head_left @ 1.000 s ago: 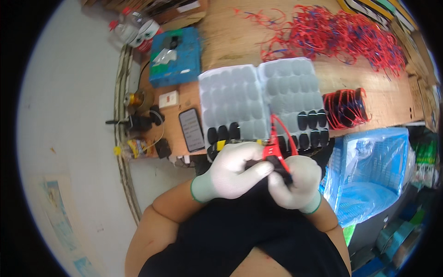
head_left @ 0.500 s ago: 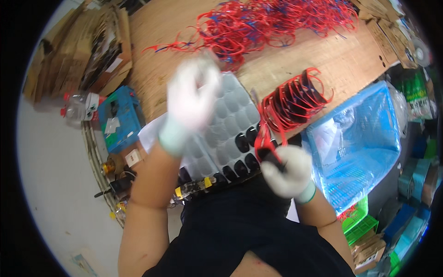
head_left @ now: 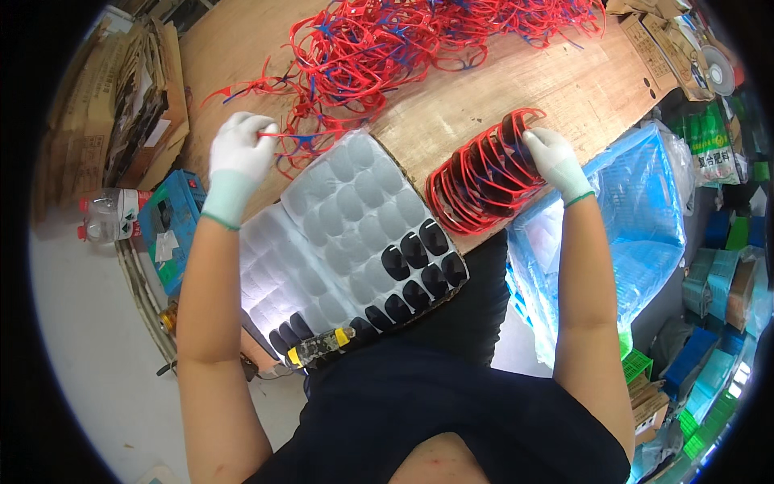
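Note:
My left hand (head_left: pixel 242 149), in a white glove with a pale green cuff, is closed on a red glasses frame (head_left: pixel 284 135) at the near left edge of a tangled pile of red and blue glasses frames (head_left: pixel 363 56). My right hand (head_left: pixel 556 161), gloved the same way, pinches the red rim of the sunglasses (head_left: pixel 528 121) at the right end of a nested row of red sunglasses (head_left: pixel 480 181) with dark lenses. Between my arms lies a pale moulded tray (head_left: pixel 343 206). Several dark lenses (head_left: pixel 415 250) sit in its pockets along the near and right sides.
A yellow-and-black tool (head_left: pixel 320 347) rests at the tray's near edge. To the right stands a blue crate (head_left: pixel 637 226) lined with clear plastic. On the left are a blue box (head_left: pixel 171 222), a plastic bottle (head_left: pixel 109 216) and stacked cardboard (head_left: pixel 133 105).
My left hand has moved left from over the tray to the frame pile. My right hand has carried red sunglasses from the tray's near right up to the row's right end.

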{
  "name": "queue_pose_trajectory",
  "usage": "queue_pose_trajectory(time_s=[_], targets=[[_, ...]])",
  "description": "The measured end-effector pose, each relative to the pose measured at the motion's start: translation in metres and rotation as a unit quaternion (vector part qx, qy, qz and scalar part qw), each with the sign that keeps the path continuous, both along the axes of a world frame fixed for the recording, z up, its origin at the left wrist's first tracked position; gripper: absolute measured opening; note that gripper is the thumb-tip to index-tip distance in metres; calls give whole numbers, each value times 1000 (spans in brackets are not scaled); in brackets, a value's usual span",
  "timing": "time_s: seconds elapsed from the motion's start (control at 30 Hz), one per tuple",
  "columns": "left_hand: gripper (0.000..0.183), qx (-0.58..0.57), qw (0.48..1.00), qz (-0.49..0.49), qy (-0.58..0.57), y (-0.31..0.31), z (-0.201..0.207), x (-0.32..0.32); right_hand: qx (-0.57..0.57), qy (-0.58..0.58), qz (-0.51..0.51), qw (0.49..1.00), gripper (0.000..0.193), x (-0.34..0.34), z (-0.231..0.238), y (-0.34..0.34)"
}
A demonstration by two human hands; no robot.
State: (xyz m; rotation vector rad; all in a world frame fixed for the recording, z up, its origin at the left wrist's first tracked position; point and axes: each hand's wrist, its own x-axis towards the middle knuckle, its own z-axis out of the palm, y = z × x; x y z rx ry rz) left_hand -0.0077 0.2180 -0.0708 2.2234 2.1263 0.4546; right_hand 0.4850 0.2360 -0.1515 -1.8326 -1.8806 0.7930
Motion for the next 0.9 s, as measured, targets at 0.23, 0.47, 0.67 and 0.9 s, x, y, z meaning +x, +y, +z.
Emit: queue_pose_trajectory(time_s=[0.23, 0.47, 0.67, 0.9], targets=[[14, 94, 985, -93, -111, -73, 61, -31, -15, -96, -42, 994, 38, -19, 41, -11], [31, 49, 841, -27, -539, -227, 38, -28, 62, 94, -3, 994, 39, -115, 74, -131], [60, 23, 638, 0, -769, -285, 40, 14, -102, 43, 6, 994, 39, -148, 56, -156], [67, 7, 595, -10, -804, -327, 46, 35, 26, 126, -100, 987, 22, -156, 82, -174]])
